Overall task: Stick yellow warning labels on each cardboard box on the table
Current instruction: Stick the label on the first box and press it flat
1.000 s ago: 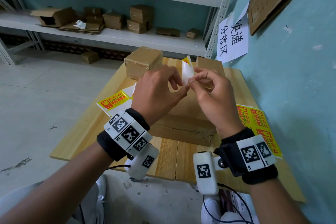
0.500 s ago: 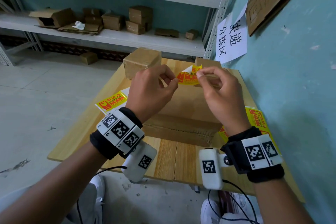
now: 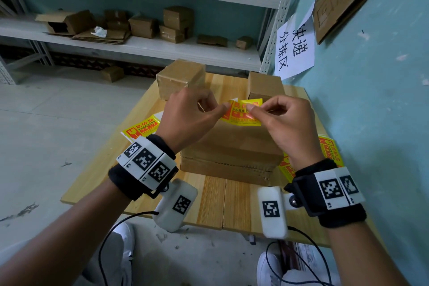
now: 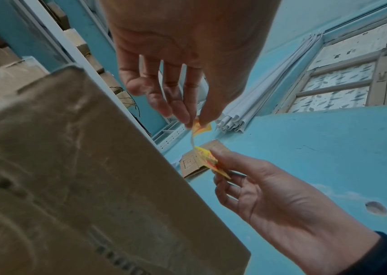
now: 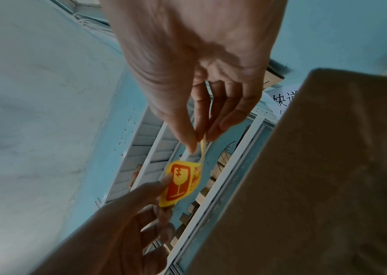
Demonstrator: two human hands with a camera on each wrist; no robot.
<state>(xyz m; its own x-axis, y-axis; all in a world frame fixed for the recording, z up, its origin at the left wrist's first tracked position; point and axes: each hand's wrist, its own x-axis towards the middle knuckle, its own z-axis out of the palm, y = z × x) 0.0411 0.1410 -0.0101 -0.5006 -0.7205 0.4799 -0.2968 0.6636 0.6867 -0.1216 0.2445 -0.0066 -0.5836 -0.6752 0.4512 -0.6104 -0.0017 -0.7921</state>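
Two hands pinching one yellow label (image 3: pixel 242 112) between them, held in the air: left hand (image 3: pixel 188 118) on its left edge, right hand (image 3: pixel 286 123) on its right. Directly beneath the pinch, large cardboard box (image 3: pixel 232 146) on the table (image 3: pixel 213 199). Beyond the pinch, two smaller boxes (image 3: pixel 181 78) (image 3: pixel 264 87). Label sheets (image 3: pixel 141 129) lie left and right of the large box.

Both forearms are bare. Each wrist wears a black fabric band (image 3: pixel 120 181) topped by a white block strip (image 3: pixel 146 162) printed with black-and-white square code markers (three show on the left wrist, two on the right (image 3: pixel 336 188)). A white rounded camera pod (image 3: pixel 176 206) with its own marker hangs under the left wrist, another (image 3: pixel 271 211) under the right on a black bracket. Thin black cables (image 3: pixel 109 239) trail from the pods. White shoes (image 3: pixel 267 269) show below.
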